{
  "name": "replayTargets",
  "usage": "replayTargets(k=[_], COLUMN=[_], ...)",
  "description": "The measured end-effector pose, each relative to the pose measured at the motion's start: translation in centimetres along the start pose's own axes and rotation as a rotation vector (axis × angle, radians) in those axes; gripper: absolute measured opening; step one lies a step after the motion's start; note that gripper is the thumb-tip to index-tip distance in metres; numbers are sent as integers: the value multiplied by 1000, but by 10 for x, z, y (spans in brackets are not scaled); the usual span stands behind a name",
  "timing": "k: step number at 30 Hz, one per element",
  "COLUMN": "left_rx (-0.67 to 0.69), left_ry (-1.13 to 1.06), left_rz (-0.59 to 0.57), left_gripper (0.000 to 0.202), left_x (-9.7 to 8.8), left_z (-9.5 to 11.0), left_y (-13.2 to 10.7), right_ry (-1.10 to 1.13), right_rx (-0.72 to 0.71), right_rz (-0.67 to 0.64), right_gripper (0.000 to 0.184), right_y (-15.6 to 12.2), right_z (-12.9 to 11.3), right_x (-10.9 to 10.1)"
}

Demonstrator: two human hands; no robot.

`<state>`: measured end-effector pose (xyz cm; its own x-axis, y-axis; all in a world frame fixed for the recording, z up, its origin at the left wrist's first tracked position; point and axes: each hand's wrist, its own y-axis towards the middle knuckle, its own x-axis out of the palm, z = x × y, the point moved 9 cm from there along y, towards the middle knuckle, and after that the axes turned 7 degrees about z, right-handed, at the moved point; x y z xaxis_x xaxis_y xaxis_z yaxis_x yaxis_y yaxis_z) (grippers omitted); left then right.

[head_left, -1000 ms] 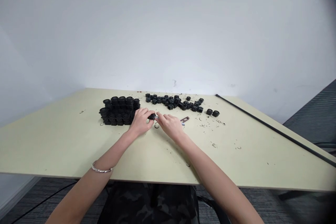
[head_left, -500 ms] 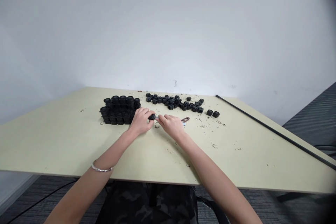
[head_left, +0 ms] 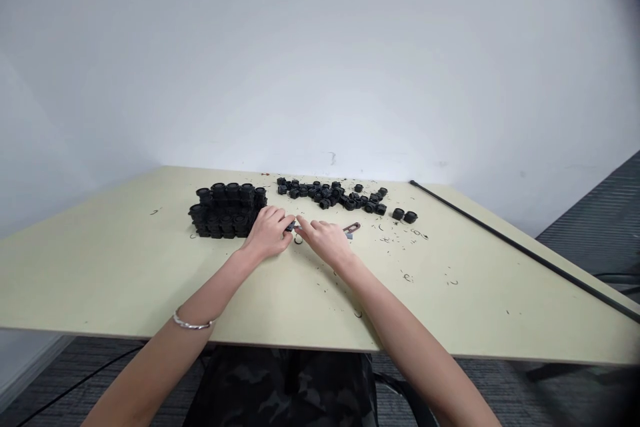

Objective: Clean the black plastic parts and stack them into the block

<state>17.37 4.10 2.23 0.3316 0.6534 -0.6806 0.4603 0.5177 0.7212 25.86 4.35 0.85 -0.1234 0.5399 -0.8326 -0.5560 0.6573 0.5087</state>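
Left hand [head_left: 267, 232] curled shut on black part [head_left: 289, 227], just above table [head_left: 100, 273], beside stacked parts [head_left: 225, 211]. Right hand [head_left: 324, 241] reaches in, fingers extended; I can't tell its hold. Small clip [head_left: 352, 229] just beyond.

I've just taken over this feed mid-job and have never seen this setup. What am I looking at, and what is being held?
There is no machine here: these are a person's two bare hands, filmed by a camera worn on their head that looks forward and down. The left hand holds a small black part, and the right hand reaches in beside it, its fingertips close to that part. On the pale green tabletop lie a stacked block of round black parts, a loose scatter of similar black parts, a small metal tool with a brownish handle, curled dark shavings and a long thin black rod.
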Motion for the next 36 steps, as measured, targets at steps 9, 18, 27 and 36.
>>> replayTargets(k=[9,18,27,36], left_rx=[26,32,60,77], left_ry=[-19,-12,29,63], left_rz=[8,-1,-4,14], left_gripper=[27,28,28,30], left_x=[-3,-2,-2,-4], left_z=[4,5,7,7], left_y=[1,0,0,1], right_ry=[-12,42,48,109], right_rx=[13,50,53,78], right_rz=[-81,-119,-121,-80], right_gripper=[32,33,29,32], right_y=[-2,-2,-2,-1], right_z=[1,3,3,6], right_x=[4,4,5,2])
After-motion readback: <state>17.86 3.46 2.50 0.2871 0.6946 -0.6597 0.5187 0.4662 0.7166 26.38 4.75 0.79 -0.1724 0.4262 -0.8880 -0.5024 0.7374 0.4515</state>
